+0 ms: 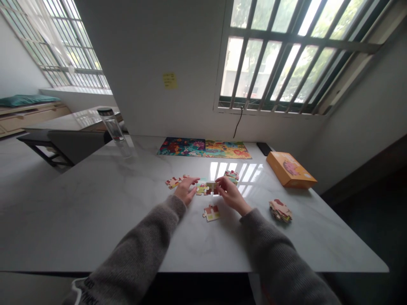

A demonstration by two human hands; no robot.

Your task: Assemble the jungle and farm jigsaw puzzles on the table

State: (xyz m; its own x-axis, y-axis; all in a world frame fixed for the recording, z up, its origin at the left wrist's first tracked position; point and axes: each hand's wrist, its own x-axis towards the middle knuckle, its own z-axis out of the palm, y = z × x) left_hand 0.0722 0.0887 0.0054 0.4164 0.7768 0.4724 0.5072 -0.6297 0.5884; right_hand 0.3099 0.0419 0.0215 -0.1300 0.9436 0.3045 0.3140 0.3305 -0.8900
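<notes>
Several joined jigsaw puzzle pieces (202, 187) lie on the white table between my two hands. My left hand (186, 190) is at their left edge, thumb and fingers apart; I cannot tell whether it touches them. My right hand (228, 191) pinches a puzzle piece (216, 189) at their right end, its fingers covering part of it. Left of my left hand lie more puzzle pieces (173, 182), partly hidden by it. Behind my right hand is another small pile of pieces (232, 175). A pink, brown and green puzzle piece (211, 213) lies nearer to me.
A stack of pieces (281, 210) sits at the right, with an orange box (291, 170) and a dark phone (263, 148) behind it. Two colourful picture sheets, one dark (182, 147) and one yellow (227, 149), lie along the wall. A clear bottle (112, 124) stands at the far left.
</notes>
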